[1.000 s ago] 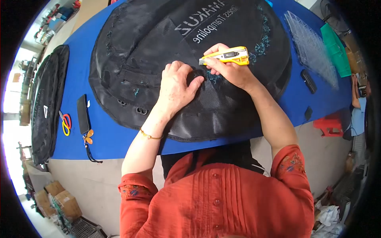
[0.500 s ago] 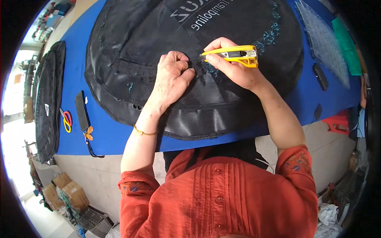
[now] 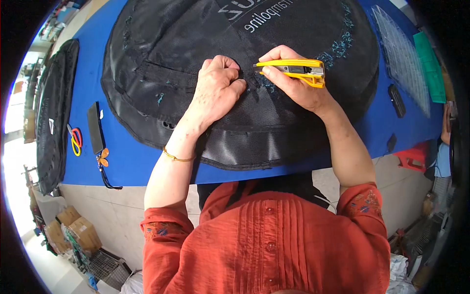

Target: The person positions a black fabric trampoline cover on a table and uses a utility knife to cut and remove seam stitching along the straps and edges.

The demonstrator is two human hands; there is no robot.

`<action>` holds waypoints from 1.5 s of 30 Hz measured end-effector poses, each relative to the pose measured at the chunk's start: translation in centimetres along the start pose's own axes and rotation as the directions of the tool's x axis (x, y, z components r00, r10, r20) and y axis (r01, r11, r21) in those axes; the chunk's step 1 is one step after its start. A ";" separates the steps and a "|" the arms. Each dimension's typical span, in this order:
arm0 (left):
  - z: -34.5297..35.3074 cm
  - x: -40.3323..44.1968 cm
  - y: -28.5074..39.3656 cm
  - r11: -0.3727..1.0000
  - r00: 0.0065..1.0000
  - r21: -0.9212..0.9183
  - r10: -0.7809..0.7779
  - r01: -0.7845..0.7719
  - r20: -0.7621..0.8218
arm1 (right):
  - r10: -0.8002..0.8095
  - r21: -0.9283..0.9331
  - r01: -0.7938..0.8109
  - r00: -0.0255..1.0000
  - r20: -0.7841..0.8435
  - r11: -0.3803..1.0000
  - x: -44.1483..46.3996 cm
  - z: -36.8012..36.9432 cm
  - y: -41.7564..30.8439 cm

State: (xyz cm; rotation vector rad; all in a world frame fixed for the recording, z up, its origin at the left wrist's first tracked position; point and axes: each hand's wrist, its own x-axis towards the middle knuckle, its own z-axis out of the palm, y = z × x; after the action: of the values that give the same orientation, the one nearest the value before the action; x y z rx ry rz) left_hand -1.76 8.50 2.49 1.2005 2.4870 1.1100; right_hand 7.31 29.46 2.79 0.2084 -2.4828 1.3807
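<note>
A round black trampoline mat (image 3: 235,142) with pale printed lettering lies across the blue table. My left hand (image 3: 218,90) rests on it with fingers curled in, pinching the mesh fabric near a seam. In my right hand (image 3: 293,88) is a yellow utility knife (image 3: 293,63), its tip pointing left toward the fabric beside my left fingers. Whether the blade touches the mat I cannot tell. Bits of teal thread (image 3: 340,46) lie scattered along the mat's right part, with a few more between my hands and at the left.
On the blue table (image 3: 127,169) at left are scissors (image 3: 75,141), a phone (image 3: 95,127) with a strap, and a stack of black mats (image 3: 56,112). To the right lie a black object (image 3: 396,100), a clear sheet (image 3: 401,54) and a green tray (image 3: 428,66). Cardboard boxes (image 3: 83,232) stand on the floor.
The camera view has shifted a little. Both hands keep nearly the same hold and place on the mat, with the knife still close to my left fingers.
</note>
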 end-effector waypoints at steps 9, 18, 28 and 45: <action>-0.2 0.0 0.2 0.999 0.999 0.014 -0.031 0.030 0.030 | -0.105 -0.142 0.120 0.988 0.112 0.983 0.0 -0.6 -0.7; 0.4 0.0 -0.3 0.998 0.994 -0.006 0.059 -0.060 -0.090 | -0.151 -0.166 0.167 0.983 0.107 0.972 -0.1 -0.6 -0.3; 0.6 0.0 -0.1 0.999 0.997 0.045 0.031 -0.028 -0.064 | -0.204 -0.149 0.200 0.979 -0.008 0.968 -0.2 0.3 0.3; 0.5 0.2 0.0 0.998 0.999 0.051 0.035 -0.034 -0.012 | -0.073 -0.031 0.071 0.996 -0.043 0.997 -0.1 0.3 -0.5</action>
State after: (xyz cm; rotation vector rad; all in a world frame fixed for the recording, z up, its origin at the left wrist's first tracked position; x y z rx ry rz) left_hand -1.69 8.94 2.12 1.2583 2.5283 1.0722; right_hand 7.44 28.98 3.01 0.2553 -2.4332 1.3049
